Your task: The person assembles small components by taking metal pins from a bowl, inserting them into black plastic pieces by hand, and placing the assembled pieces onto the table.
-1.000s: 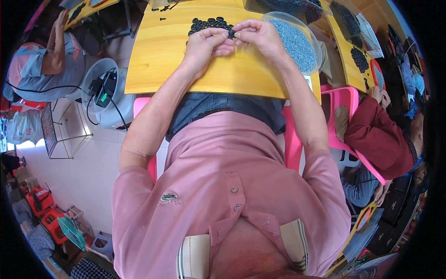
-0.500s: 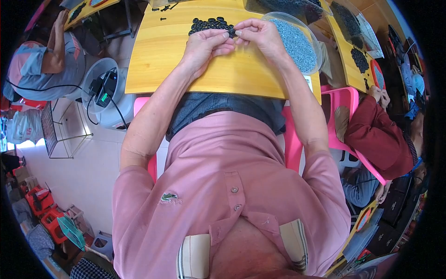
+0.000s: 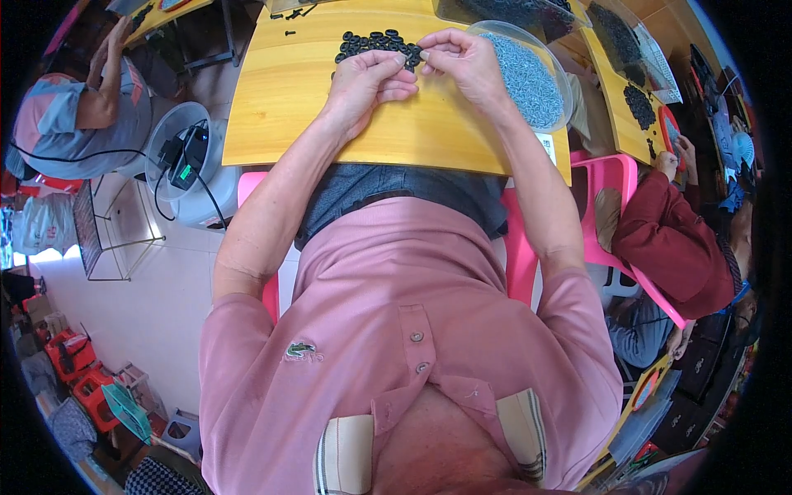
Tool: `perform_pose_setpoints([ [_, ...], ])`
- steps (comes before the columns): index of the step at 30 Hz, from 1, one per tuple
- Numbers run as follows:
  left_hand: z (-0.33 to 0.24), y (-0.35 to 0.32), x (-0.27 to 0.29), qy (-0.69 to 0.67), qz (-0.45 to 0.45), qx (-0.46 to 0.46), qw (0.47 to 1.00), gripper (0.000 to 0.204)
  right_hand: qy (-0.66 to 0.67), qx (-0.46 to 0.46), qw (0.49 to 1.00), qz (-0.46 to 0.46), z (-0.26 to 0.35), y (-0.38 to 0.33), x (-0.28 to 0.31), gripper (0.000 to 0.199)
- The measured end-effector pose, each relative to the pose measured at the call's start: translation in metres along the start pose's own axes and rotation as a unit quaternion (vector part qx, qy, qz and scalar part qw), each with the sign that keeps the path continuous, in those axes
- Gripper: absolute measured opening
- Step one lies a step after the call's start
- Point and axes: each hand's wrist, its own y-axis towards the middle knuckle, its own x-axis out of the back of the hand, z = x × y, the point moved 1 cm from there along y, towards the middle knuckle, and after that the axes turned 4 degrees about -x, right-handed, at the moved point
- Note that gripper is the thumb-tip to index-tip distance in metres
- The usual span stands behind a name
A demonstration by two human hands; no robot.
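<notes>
Hardly anything moved since earlier frame. Head view: left hand (image 3: 369, 76) and right hand (image 3: 462, 59) meet fingertip to fingertip, pinching small black piece, at pile of black rings (image 3: 375, 44) on yellow table (image 3: 280, 115); clear bowl of grey screws (image 3: 528, 74) beside right wrist.

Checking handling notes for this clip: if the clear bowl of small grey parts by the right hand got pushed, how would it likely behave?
The clear bowl looks heaped with grey parts, so it is probably heavy for its size and would slide rather than tip. Its wall looks thin, so it may flex. It sits near the yellow table edge, so parts could spill.
</notes>
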Motion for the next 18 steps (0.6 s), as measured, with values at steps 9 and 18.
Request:
perform_pose_setpoints([
  [9,-0.0033,-0.0033,-0.0053,-0.051,-0.015,-0.032,0.998,0.018,-0.002,-0.009,1.000,-0.004,0.0021,-0.0018,-0.0008,0.021],
  [18,-0.0030,-0.0031,-0.0040,-0.048,-0.023,-0.038,0.998,0.021,0.012,-0.008,1.000,0.006,0.0000,-0.0014,-0.0025,0.020],
])
